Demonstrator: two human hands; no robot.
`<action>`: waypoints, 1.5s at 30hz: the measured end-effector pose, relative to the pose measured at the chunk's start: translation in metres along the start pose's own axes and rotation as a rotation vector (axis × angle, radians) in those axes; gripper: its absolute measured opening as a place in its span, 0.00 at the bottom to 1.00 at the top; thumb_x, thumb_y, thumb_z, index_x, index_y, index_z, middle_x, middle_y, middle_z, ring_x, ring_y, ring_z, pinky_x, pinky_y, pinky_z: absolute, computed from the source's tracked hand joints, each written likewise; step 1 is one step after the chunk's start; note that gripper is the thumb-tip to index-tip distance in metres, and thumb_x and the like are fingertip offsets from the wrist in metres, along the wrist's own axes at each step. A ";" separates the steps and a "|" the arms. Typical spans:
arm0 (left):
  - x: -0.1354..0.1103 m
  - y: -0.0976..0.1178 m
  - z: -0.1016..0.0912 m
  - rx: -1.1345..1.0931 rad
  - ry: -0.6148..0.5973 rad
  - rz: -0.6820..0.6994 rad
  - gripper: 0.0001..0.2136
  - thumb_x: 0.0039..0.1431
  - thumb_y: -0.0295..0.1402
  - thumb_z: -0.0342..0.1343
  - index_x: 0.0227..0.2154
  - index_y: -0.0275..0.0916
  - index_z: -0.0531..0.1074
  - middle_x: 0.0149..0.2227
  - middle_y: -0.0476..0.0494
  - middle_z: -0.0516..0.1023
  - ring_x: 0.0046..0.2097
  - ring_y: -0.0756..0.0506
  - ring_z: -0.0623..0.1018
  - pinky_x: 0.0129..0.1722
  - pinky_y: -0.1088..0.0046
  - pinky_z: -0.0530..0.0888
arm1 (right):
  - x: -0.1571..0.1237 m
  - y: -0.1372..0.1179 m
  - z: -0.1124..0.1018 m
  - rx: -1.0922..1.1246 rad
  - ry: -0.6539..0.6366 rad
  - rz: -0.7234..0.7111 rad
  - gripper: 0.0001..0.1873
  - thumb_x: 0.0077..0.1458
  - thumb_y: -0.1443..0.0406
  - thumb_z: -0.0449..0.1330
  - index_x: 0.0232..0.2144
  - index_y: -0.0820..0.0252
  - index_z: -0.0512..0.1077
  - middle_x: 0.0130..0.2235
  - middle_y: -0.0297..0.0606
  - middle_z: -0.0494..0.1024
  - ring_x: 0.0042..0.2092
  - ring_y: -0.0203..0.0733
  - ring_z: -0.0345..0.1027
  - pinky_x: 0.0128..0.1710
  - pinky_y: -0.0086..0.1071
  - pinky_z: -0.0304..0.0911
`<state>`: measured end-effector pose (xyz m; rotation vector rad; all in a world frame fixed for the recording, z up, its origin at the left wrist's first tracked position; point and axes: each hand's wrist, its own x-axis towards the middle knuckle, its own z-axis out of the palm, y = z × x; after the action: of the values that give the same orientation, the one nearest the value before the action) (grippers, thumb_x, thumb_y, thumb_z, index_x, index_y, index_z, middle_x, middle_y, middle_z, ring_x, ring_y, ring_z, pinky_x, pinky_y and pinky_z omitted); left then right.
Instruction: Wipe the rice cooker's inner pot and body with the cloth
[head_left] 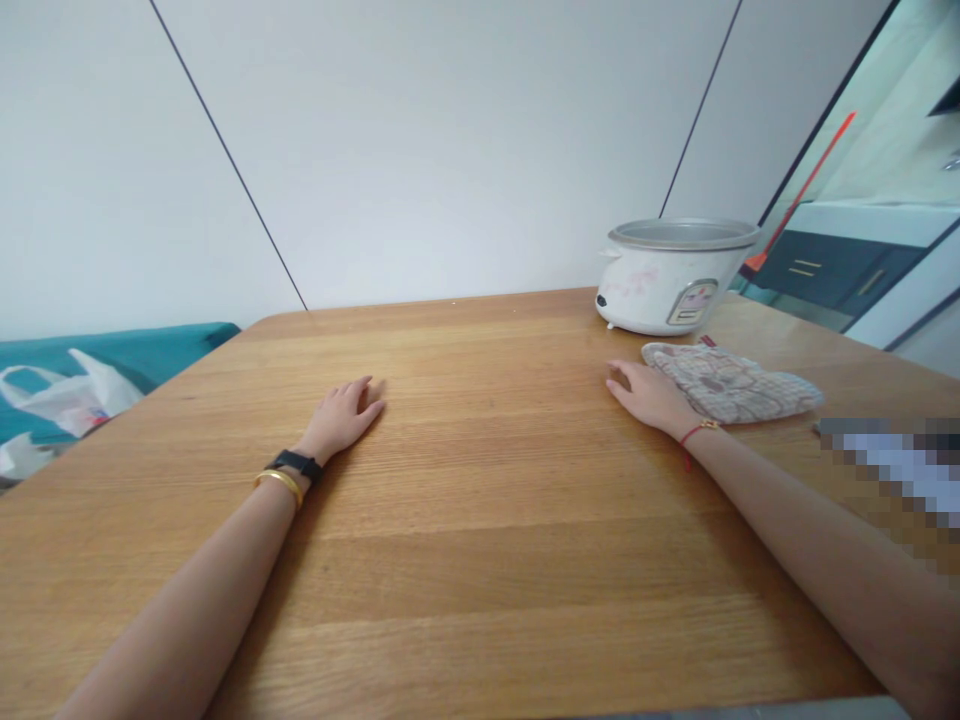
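Observation:
My left hand (343, 417) lies flat on the wooden table (480, 560), palm down, fingers stretched out, holding nothing; a black band and a gold bangle sit on its wrist. My right hand (649, 394) also rests flat and open on the table, its fingers beside the left edge of a checked cloth mitt (731, 384), touching or nearly touching it. A red string circles that wrist. Behind the mitt stands a white rice cooker (670, 276) without a lid, its metal inner pot showing.
A white wall runs behind the table's far edge. A teal seat (127, 350) with white plastic bags (64, 400) lies to the left. A blurred-out object (892, 465) sits at the table's right edge. A kitchen counter with dark drawers (832, 270) shows at right.

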<state>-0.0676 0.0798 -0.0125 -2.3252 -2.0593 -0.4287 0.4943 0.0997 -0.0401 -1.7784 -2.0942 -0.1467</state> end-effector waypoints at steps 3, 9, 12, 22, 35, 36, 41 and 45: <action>-0.001 0.001 0.000 0.004 -0.012 0.014 0.34 0.67 0.54 0.42 0.61 0.30 0.71 0.60 0.27 0.75 0.62 0.29 0.73 0.66 0.50 0.67 | -0.001 -0.001 0.000 0.028 0.015 0.013 0.27 0.67 0.60 0.52 0.64 0.66 0.68 0.59 0.54 0.78 0.60 0.58 0.73 0.63 0.51 0.66; -0.004 0.003 0.000 -0.017 -0.019 0.001 0.34 0.67 0.53 0.42 0.61 0.27 0.69 0.59 0.25 0.76 0.61 0.30 0.75 0.65 0.51 0.68 | -0.001 -0.003 -0.002 0.038 0.012 0.021 0.29 0.67 0.60 0.53 0.65 0.68 0.67 0.59 0.56 0.78 0.60 0.60 0.73 0.62 0.53 0.66; -0.005 0.003 0.000 -0.027 -0.014 -0.025 0.35 0.67 0.53 0.43 0.64 0.27 0.66 0.60 0.24 0.76 0.62 0.30 0.75 0.64 0.51 0.68 | -0.001 -0.003 -0.002 0.044 0.008 0.022 0.29 0.67 0.60 0.53 0.65 0.70 0.67 0.59 0.55 0.78 0.60 0.59 0.73 0.63 0.52 0.66; -0.006 0.005 -0.002 -0.038 -0.018 -0.029 0.36 0.66 0.53 0.43 0.65 0.27 0.65 0.62 0.24 0.75 0.63 0.30 0.74 0.65 0.52 0.68 | 0.000 -0.002 -0.001 0.011 -0.003 -0.027 0.20 0.68 0.61 0.50 0.50 0.63 0.78 0.55 0.53 0.80 0.57 0.57 0.75 0.61 0.51 0.68; -0.005 0.001 0.002 -0.128 0.020 -0.045 0.45 0.65 0.53 0.47 0.73 0.22 0.46 0.65 0.23 0.72 0.65 0.29 0.73 0.67 0.52 0.66 | -0.001 -0.003 -0.002 0.017 0.012 0.070 0.20 0.67 0.59 0.54 0.54 0.65 0.73 0.55 0.54 0.80 0.56 0.58 0.76 0.59 0.50 0.69; -0.005 0.001 0.003 -0.138 0.028 -0.044 0.47 0.65 0.53 0.47 0.74 0.22 0.41 0.65 0.23 0.71 0.65 0.29 0.73 0.67 0.52 0.66 | -0.001 -0.003 -0.002 0.020 0.008 0.065 0.20 0.67 0.59 0.54 0.54 0.65 0.73 0.55 0.54 0.80 0.56 0.58 0.75 0.59 0.50 0.69; -0.003 -0.002 0.004 -0.052 -0.004 0.003 0.37 0.67 0.53 0.43 0.68 0.28 0.63 0.66 0.27 0.72 0.66 0.30 0.71 0.69 0.52 0.64 | 0.000 -0.002 0.000 0.010 -0.006 0.026 0.20 0.68 0.60 0.52 0.53 0.65 0.75 0.55 0.52 0.80 0.57 0.59 0.75 0.60 0.52 0.68; -0.002 -0.004 0.004 -0.014 -0.016 0.016 0.34 0.67 0.54 0.42 0.61 0.31 0.71 0.64 0.28 0.74 0.66 0.31 0.72 0.68 0.53 0.65 | 0.000 0.000 0.002 0.002 0.010 0.011 0.20 0.68 0.60 0.52 0.54 0.63 0.75 0.56 0.51 0.80 0.57 0.58 0.75 0.61 0.51 0.68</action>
<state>-0.0706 0.0796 -0.0178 -2.3593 -2.0496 -0.4265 0.4936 0.1004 -0.0413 -1.7845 -2.0767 -0.1497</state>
